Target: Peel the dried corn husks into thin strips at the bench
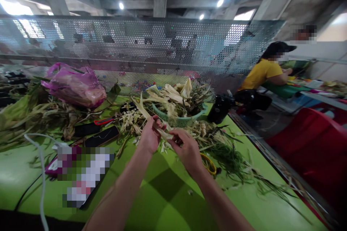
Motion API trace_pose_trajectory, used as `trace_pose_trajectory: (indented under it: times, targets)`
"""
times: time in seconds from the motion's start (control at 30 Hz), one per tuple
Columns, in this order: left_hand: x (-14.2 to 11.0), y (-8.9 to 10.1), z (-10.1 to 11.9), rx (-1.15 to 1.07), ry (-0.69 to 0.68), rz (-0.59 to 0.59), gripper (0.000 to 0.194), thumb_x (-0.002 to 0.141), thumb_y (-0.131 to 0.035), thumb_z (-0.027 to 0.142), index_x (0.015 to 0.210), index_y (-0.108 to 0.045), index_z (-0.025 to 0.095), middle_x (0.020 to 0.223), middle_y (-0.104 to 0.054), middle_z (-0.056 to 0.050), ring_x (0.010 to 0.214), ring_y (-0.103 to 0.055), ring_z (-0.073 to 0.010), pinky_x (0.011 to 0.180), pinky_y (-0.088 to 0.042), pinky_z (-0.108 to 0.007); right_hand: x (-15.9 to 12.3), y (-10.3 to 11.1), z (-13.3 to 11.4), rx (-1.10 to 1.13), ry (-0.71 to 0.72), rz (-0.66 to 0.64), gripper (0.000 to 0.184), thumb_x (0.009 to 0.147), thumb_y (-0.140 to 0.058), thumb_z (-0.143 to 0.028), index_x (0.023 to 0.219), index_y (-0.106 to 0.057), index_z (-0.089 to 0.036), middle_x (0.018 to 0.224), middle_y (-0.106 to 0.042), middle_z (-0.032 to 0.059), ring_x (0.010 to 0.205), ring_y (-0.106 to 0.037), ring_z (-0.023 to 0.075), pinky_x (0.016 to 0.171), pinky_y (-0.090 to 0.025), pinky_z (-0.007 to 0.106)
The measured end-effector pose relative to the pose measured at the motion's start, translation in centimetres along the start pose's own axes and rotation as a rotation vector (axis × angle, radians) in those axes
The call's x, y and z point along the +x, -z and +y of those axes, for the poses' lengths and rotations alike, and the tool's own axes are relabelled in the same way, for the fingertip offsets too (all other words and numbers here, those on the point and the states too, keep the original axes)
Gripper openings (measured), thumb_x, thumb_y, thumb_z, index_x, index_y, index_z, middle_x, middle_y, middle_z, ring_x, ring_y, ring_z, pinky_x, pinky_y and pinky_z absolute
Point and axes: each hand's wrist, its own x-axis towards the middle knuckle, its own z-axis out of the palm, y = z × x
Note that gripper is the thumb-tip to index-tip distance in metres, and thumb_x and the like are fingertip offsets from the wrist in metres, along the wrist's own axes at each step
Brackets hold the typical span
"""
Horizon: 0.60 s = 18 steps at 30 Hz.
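Both of my hands are on one long, pale, dried husk strip (142, 107) above the green table. My left hand (151, 135) is closed round its middle, and the upper end sticks out up and to the left. At the lower right end, the fingers of my right hand (183, 148) pinch the strip. Just beyond the hands stands a green basket (180, 121) heaped with dried husks (173, 95) and stems. Pale plant scraps (132, 121) lie beside it to the left.
On the left are a pink plastic bag (74, 86), leafy husks (24, 115), a red-handled cutter (104, 121), a dark phone (101, 136) and a white cable (40, 166). A yellow ring (208, 164), green strands (230, 160) and a black container (221, 108) lie right. A perforated metal screen (135, 50) stands behind; a person in yellow (261, 74) sits right.
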Motion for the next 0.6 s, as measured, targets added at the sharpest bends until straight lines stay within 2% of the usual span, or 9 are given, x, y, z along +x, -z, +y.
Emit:
trace_pose_trajectory:
  times: [0.23, 0.37, 0.47, 0.6]
  targets:
    - [0.0, 0.1, -0.1, 0.021, -0.013, -0.025, 0.013, 0.088, -0.049, 0.025, 0.082, -0.057, 0.017, 0.061, -0.048, 0.003, 0.055, -0.048, -0.0088, 0.071, -0.050, -0.026, 0.1, 0.2, -0.1, -0.012, 0.001, 0.001, 0.016, 0.082, -0.059, -0.024, 0.097, -0.064, -0.022, 0.085, -0.064, 0.0063, 0.068, -0.059, 0.0189, 0.065, -0.047, 0.031]
    - [0.0, 0.1, -0.4, 0.020, -0.009, -0.059, 0.012, 0.087, -0.051, 0.024, 0.083, -0.058, 0.016, 0.061, -0.050, 0.003, 0.056, -0.050, -0.0084, 0.069, -0.050, -0.026, 0.2, 0.3, -0.1, -0.041, -0.013, -0.016, 0.007, 0.080, -0.059, -0.022, 0.085, -0.065, -0.020, 0.080, -0.064, 0.0048, 0.068, -0.058, 0.0183, 0.063, -0.045, 0.029]
    - [-0.1, 0.0, -1.1, 0.051, 0.045, -0.059, 0.007, 0.082, -0.059, 0.020, 0.087, -0.059, 0.015, 0.067, -0.057, 0.001, 0.063, -0.057, -0.0100, 0.074, -0.050, -0.028, 0.2, 0.4, 0.1, -0.030, -0.044, 0.020, 0.005, 0.080, -0.058, -0.022, 0.078, -0.063, -0.019, 0.075, -0.063, 0.0035, 0.067, -0.057, 0.0176, 0.063, -0.043, 0.028]
    - [-0.5, 0.3, -2.5, 0.173, 0.120, -0.117, 0.017, 0.076, -0.066, 0.018, 0.092, -0.061, 0.015, 0.074, -0.063, -0.003, 0.069, -0.061, -0.0117, 0.068, -0.048, -0.022, 0.2, 0.6, 0.3, 0.082, -0.100, 0.097, 0.010, 0.082, -0.057, -0.027, 0.083, -0.062, -0.019, 0.080, -0.064, 0.0044, 0.070, -0.057, 0.0178, 0.066, -0.045, 0.029]
